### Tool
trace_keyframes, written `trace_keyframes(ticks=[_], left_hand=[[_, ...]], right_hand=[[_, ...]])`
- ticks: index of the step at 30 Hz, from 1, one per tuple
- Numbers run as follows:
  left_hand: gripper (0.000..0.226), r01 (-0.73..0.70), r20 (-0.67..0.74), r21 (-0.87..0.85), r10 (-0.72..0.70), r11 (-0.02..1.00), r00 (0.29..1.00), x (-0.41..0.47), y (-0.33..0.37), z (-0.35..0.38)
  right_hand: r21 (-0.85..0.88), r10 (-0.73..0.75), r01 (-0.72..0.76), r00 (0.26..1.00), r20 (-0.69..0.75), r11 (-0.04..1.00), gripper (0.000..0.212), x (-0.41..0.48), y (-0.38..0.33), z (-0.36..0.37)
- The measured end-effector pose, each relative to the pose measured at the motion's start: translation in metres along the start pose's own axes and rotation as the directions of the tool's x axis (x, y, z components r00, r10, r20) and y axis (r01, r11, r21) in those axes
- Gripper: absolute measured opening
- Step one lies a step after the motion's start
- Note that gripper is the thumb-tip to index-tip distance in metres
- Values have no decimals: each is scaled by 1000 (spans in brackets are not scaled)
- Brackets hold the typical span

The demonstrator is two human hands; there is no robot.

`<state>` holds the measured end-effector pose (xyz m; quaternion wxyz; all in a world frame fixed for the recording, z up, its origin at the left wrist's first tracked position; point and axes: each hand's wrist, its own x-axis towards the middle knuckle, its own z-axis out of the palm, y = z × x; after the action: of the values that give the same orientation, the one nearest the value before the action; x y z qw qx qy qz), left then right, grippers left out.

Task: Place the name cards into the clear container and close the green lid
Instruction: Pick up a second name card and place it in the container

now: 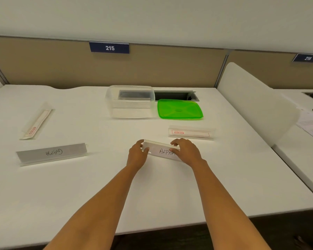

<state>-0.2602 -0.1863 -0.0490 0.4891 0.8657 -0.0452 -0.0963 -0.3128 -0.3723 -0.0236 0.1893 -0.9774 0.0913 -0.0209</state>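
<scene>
Both hands are clamped on the ALPHA card (163, 152), one at each end. The left hand (137, 150) pinches its left end, thumb in front and fingers over the top. The right hand (185, 148) curls round its right end and covers the last letter. The card is near the middle of the white worktop (98, 186); whether it is lifted or resting on the surface I cannot quite tell.

Well beyond it stands the clear container (131, 103), open, with the green lid (180, 110) lying flat just beside its right wall. A red-labelled card (191, 132) lies between the right hand and the lid, near the hand. The stretch of worktop between the hands and the container is bare.

Well apart to the left, the GAMMA card (51, 153) stands with its writing upside down, and a further card (37, 122) lies angled beyond it. A cable slot (175, 95) opens behind the lid, partly covered by the container. A white divider (251, 105) bounds the right side, and a plate marked 215 (109, 48) hangs on the back panel.
</scene>
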Motion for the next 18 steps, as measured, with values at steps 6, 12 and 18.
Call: trace_keyframes(ticks=[6, 12, 18], left_hand=[[34, 46, -82, -149, -59, 988, 995, 1, 0, 3], [27, 75, -157, -332, -133, 940, 979, 2, 0, 8], [16, 35, -159, -624, -171, 780, 972, 9, 20, 9]], right_hand=[[11, 8, -7, 997, -74, 1000, 26, 0, 3, 3], [83, -26, 33, 996, -80, 996, 24, 3, 12, -1], [321, -75, 111, 990, -123, 940, 24, 17, 17, -15]])
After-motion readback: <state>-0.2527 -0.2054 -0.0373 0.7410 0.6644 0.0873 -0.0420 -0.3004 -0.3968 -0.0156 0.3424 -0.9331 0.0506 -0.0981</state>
